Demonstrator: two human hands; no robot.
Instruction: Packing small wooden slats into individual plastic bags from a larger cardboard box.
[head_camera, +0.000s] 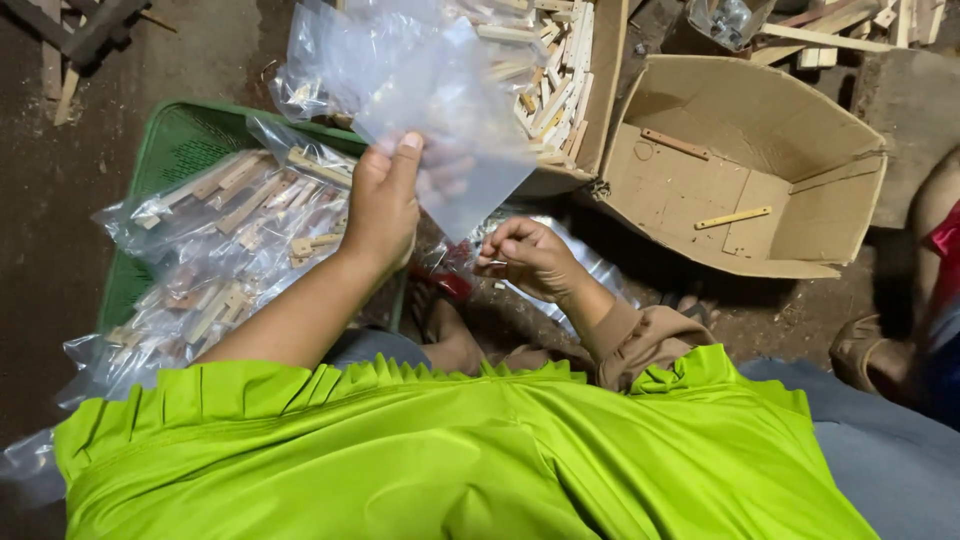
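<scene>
My left hand (383, 205) holds up an empty clear plastic bag (440, 120), thumb on its front and fingers behind. My right hand (530, 258) sits lower and to the right, fingers curled and pinched together near a pile of clear bags (590, 265) on the ground; whether it grips one I cannot tell. Something red (447, 282) lies just left of my right hand. My bright green garment (450, 450) fills the bottom of the view.
A green basket (165, 150) at left holds clear bags filled with small wooden pieces (230, 240). A cardboard box (570, 90) of wooden pieces stands behind the raised bag. A wide cardboard box (740, 170) with two sticks lies right. Another person's foot (870, 350) is at far right.
</scene>
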